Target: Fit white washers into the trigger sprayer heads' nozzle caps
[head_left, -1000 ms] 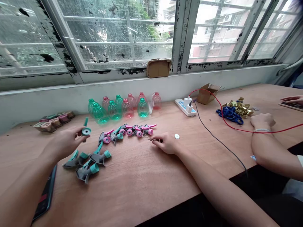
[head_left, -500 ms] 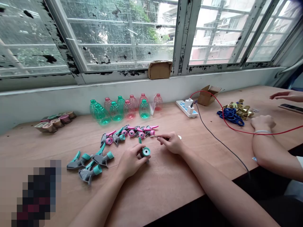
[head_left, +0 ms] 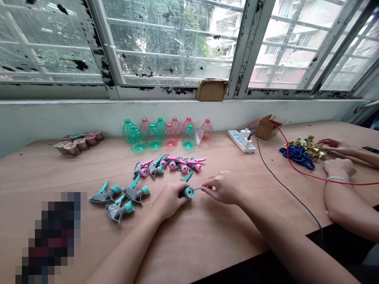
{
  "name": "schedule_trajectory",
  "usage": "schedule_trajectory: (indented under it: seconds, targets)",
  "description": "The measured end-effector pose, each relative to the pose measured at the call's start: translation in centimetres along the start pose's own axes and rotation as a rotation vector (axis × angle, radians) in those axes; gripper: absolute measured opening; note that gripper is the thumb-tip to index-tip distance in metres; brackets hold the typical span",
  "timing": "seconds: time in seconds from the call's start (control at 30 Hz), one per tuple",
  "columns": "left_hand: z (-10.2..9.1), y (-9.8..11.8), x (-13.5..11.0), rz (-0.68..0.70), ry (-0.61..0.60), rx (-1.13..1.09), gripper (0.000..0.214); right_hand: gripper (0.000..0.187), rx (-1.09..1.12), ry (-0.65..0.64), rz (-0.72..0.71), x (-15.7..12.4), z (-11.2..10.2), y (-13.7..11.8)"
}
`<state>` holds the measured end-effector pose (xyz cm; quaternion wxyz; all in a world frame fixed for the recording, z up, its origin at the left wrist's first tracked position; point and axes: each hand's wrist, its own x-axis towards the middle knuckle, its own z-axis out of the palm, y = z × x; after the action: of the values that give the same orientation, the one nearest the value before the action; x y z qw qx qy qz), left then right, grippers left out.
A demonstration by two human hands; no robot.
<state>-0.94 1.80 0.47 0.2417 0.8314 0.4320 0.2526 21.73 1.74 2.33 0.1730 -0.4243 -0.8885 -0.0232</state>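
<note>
Over the wooden table [head_left: 213,244], the left hand [head_left: 171,200] and right hand [head_left: 221,187] are close together. Clamped in the left is a spray head [head_left: 187,192]: dark body, teal lever, teal collar, pale round mouth with a dark centre. The right pinches a thin tool [head_left: 197,188], its tip apparently touching the collar.

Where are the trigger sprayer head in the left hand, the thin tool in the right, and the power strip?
Trigger sprayer head [head_left: 186,192]: head view, on its teal collar.
Thin metal tool [head_left: 197,188]: head view, on its exposed shaft.
Power strip [head_left: 236,138]: head view, on its socket face.
</note>
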Motion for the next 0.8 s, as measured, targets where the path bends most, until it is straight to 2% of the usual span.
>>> schedule_trajectory:
  seconds: [0.23,0.43,0.57,0.8]
  targets:
    - [-0.4,-0.1,0.0,0.041,-0.04,0.05,0.012,0.034,-0.288,-0.141,0.057,0.0,-2.0,-3.6]
    - [-0.4,-0.3,-0.1,0.091,-0.092,0.064,0.013,0.03,-0.325,-0.262,-0.006,0.3,-2.6,-4.6]
    - [-0.8,-0.7,-0.2,0.092,-0.07,-0.003,0.013,0.038,-0.18,-0.165,0.069,0.1,-1.5,-3.7]
    - [-1.1,-1.0,-0.3,0.079,-0.029,-0.074,0.022,0.042,0.14,0.075,0.174,-1.8,2.5,-3.5]
